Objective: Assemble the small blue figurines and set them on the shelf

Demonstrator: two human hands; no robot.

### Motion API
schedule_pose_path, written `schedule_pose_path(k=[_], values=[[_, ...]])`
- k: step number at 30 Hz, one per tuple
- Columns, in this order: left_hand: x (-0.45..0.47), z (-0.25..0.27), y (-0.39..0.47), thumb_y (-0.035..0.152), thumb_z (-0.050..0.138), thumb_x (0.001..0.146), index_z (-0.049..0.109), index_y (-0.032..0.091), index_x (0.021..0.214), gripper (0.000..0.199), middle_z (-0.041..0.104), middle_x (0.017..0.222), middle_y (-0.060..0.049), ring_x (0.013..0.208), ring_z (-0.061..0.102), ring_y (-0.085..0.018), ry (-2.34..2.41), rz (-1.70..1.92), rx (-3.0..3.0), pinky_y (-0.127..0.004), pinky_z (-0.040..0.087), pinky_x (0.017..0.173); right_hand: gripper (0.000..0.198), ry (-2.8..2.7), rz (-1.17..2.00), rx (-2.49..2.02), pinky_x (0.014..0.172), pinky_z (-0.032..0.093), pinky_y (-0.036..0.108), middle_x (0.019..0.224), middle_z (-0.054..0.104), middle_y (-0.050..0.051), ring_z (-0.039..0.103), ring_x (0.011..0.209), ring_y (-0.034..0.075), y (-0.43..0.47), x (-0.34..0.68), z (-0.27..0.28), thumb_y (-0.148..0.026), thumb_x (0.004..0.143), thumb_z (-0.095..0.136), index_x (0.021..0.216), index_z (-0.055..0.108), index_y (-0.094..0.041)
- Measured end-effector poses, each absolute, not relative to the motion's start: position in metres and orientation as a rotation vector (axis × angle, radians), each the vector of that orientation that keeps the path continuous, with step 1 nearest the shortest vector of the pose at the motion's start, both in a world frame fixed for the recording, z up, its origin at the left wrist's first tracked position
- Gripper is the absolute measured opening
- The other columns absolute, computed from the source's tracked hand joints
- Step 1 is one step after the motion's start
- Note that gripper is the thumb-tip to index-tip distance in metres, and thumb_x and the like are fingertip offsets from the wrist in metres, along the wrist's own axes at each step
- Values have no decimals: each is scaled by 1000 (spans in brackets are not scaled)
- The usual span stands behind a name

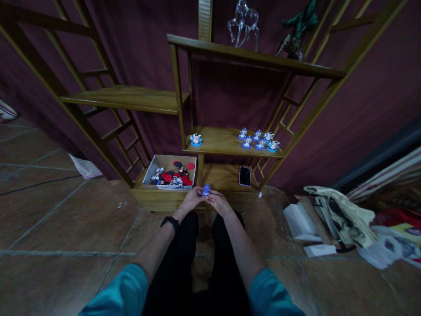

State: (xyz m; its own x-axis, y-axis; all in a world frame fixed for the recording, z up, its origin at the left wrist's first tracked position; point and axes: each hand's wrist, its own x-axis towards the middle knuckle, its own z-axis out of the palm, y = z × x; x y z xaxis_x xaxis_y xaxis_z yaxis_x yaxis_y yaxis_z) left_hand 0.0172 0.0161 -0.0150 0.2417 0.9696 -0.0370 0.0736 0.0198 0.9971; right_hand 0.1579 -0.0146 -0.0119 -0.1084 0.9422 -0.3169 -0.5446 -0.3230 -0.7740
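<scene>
Both my hands meet in front of the low shelf, fingers closed around a small purple figurine. My left hand grips it from the left side, and my right hand from the right. Just left of them stands an open cardboard box with a jumble of small figures and red and black round discs. On the shelf above, a group of purple and blue figurines stands at the right end. A single blue-based figurine stands at that shelf's left end.
A phone lies on the bottom shelf board. A clear glass horse and a dark green statue stand on the top shelf. Right on the tiled floor are a white box, a cloth bag and a plastic bag.
</scene>
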Motion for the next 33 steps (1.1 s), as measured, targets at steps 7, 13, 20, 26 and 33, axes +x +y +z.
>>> schedule_pose_path(k=[7, 13, 20, 26, 33], values=[[15, -28, 21, 26, 79, 51, 53, 16, 86, 44, 57, 62, 4, 59, 53, -11, 1052, 971, 1370, -24, 40, 59, 19, -567, 1672, -973, 75, 48, 27, 73, 71, 2, 63, 67, 11, -14, 157, -16, -14, 59, 70, 77, 66, -15], [16, -27, 22, 24, 79, 50, 56, 14, 90, 47, 58, 64, 3, 61, 55, -11, 1019, 936, 1304, -25, 43, 62, 21, -559, 1661, -981, 77, 48, 30, 76, 71, 3, 64, 70, 14, -13, 157, -14, -15, 59, 70, 79, 66, -15], [15, -29, 22, 23, 78, 51, 54, 14, 84, 41, 57, 63, 4, 60, 54, -11, 1021, 975, 1347, -23, 41, 60, 23, -585, 1675, -972, 77, 48, 30, 77, 72, 3, 65, 73, 15, -13, 157, -14, -15, 56, 70, 79, 67, -16], [15, -26, 19, 21, 78, 52, 52, 15, 84, 41, 57, 63, 5, 59, 53, -10, 1051, 984, 1380, -21, 39, 57, 25, -566, 1665, -1011, 74, 49, 29, 74, 71, 2, 63, 67, 13, -13, 157, -17, -13, 56, 68, 81, 67, -17], [17, -14, 15, 22, 79, 52, 61, 13, 87, 40, 62, 66, 1, 62, 56, -12, 990, 909, 1302, -24, 43, 62, 24, -549, 1638, -1026, 68, 48, 26, 70, 70, 2, 62, 65, 12, -12, 157, -19, -14, 56, 68, 80, 65, -16]])
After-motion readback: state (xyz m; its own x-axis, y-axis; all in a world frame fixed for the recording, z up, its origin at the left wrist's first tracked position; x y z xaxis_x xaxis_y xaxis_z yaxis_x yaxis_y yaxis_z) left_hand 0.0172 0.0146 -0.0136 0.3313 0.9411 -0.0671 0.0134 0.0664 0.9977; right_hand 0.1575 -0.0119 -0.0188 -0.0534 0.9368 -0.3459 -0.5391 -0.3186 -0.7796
